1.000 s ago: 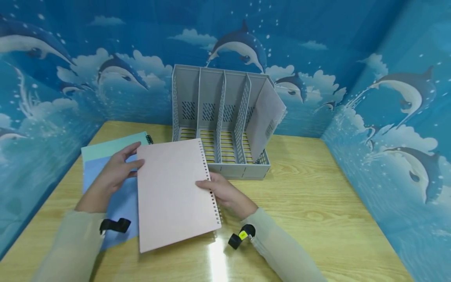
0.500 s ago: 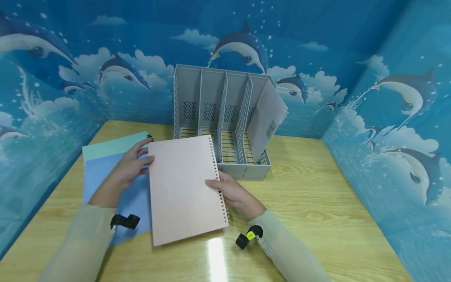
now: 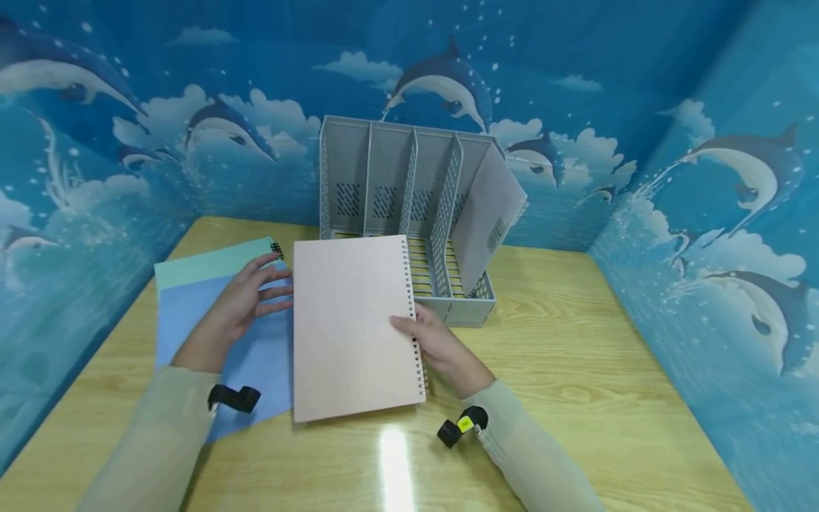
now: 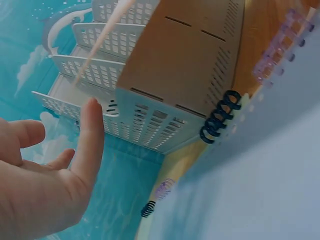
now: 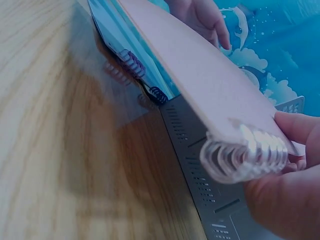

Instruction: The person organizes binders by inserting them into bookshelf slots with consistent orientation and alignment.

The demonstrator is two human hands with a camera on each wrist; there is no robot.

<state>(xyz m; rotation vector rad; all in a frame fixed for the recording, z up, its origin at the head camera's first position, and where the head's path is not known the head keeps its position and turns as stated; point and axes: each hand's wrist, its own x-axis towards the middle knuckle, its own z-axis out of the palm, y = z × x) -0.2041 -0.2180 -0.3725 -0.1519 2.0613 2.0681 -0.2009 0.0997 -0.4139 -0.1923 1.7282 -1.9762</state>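
A pale pink spiral notebook [image 3: 355, 327] is held up above the table, its clear coil binding [image 5: 245, 152] on the right side. My right hand [image 3: 444, 348] pinches that bound edge, thumb on the front cover. Beside the opposite edge, my left hand [image 3: 252, 295] has its fingers spread and extended; in the left wrist view they grip nothing. Beneath the left hand lie a blue notebook [image 3: 192, 331] and a mint green notebook [image 3: 211, 263], overlapping. Behind the pink notebook stands a grey file rack [image 3: 387, 153] with upright dividers, partly hidden by it.
A light-coloured notebook [image 3: 489, 213] leans in the rack's rightmost compartment. The wooden table [image 3: 563, 370] meets dolphin-print walls [image 3: 723, 213] at the back and sides. Each wrist wears a black camera strap [image 3: 233, 398].
The pink notebook has moved right and slightly away from me in my right hand, turning more upright. My left hand has let go of its left edge and spread its fingers.
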